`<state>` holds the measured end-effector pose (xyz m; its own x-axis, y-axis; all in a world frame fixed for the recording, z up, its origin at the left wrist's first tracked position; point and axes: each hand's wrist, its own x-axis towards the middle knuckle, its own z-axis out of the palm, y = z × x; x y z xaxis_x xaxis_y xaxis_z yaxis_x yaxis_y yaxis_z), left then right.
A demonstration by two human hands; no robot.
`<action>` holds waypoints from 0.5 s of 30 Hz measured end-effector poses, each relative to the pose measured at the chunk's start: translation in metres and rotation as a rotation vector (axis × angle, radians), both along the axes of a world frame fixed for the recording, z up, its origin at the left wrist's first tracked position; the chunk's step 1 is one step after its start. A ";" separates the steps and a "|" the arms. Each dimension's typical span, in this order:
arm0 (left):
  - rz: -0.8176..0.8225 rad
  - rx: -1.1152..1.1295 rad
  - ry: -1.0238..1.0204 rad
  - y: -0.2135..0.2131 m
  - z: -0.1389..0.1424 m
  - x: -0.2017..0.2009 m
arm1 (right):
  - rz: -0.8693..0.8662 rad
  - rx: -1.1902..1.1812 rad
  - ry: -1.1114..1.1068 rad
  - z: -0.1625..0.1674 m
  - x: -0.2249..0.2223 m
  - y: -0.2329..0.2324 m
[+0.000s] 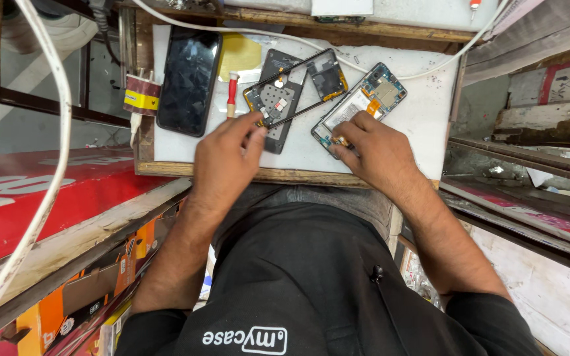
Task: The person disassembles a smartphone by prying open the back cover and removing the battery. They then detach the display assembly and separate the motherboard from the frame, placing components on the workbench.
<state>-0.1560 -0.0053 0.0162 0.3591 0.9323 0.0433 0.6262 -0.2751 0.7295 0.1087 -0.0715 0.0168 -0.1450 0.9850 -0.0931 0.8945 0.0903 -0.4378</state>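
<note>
The lower end of an opened phone body with exposed circuit board, lying near the right edge of the white worktop, is pinched by the right hand. A black plastic phone frame at mid-worktop is touched by the loosely curled left hand; whether it is gripped cannot be told. A red-handled screwdriver lies just beside it.
</note>
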 end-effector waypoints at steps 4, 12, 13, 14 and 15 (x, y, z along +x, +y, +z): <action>0.141 0.033 0.011 0.006 -0.002 -0.027 | 0.027 0.090 0.023 -0.006 0.000 0.000; 0.118 0.326 0.109 0.035 -0.026 -0.027 | -0.079 0.168 0.239 -0.032 0.010 -0.007; 0.083 0.379 0.144 0.043 -0.030 -0.021 | -0.080 0.198 0.240 -0.034 0.010 -0.008; 0.050 0.430 0.179 0.052 -0.034 -0.015 | -0.078 0.226 0.241 -0.037 0.010 -0.010; 0.014 0.486 0.216 0.061 -0.037 -0.011 | -0.078 0.259 0.244 -0.039 0.009 -0.011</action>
<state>-0.1669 0.0561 -0.0210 0.3952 0.8279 0.3980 0.7541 -0.5398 0.3742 0.1173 -0.0829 -0.0221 -0.0552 0.9803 0.1895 0.7749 0.1617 -0.6110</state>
